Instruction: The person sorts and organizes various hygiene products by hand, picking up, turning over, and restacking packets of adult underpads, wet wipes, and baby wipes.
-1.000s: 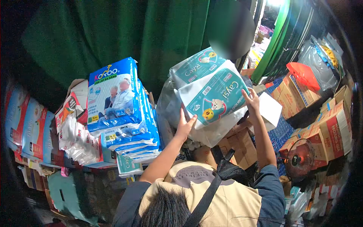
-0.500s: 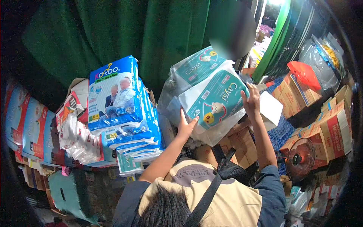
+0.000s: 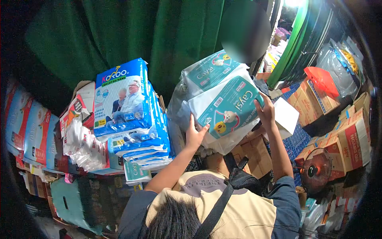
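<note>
Left forearm and right forearm extend from the bottom of the frame, angled inward to the centre. Left hand supports the lower left corner of the front Caysi pack, two digits spread apart. Right hand is placed at the pack's right edge, near its upper corner. Fingers of both hands: grasping the pack, which sits tilted at the centre of the frame. Behind it, a clear plastic bag contains a rear Caysi pack — whether the front one is also inside cannot be told. Left of centre: blue Koroo packs, stacked. Right side: printed cartons, contents not visible. Upper right: a translucent bag showing blue and yellow matter, not identifiable. A green curtain hangs across the upper left.
</note>
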Motion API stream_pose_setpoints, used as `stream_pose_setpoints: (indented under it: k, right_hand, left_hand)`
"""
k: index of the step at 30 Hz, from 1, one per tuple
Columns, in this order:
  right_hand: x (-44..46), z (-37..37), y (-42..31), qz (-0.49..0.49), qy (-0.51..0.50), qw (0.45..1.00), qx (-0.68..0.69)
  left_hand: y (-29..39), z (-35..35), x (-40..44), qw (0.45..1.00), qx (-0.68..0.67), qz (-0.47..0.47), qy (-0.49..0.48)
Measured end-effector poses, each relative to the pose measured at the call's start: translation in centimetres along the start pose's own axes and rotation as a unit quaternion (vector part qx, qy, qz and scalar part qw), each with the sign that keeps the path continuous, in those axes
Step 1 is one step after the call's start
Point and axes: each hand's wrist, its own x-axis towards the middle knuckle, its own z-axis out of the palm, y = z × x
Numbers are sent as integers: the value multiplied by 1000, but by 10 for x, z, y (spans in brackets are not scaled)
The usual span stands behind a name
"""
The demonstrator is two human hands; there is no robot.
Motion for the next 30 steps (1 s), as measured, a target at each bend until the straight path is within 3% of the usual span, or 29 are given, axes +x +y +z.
stream_pose_setpoints:
  k: [2,5,7,9,12,14,17,20,25,27,30]
  right_hand:
    - [2,-5,-5,-13,21,1000,1]
    - [13,-17,-16,-33,62,997,-8]
    - [27,-23,-22,6,81,995,63]
    - [45,-28,-34,-16,117,993,22]
    - [71,-29,-40,12,124,990,63]
    - [89,-27,-37,13,113,992,57]
    - [114,-20,-38,4,109,993,37]
    - [137,-5,-24,-18,105,990,95]
    - [156,23,-8,24,64,982,178]
    - [163,35,1,-75,92,988,103]
    - [170,40,1,-132,83,984,86]
  left_hand:
    - [25,-2,-6,1000,3,-11,-2]
    - [56,2,-3,998,27,46,32]
    - [67,7,8,981,6,163,103]
    - [76,13,29,978,-40,164,121]
    - [86,15,62,966,31,187,177]
    - [89,19,86,966,-66,157,195]
    - [96,19,110,961,-14,162,222]
    - [88,18,139,966,-41,152,205]
    - [79,15,173,957,-56,179,220]
    - [67,17,186,954,-53,184,231]
    - [51,18,200,932,36,251,260]
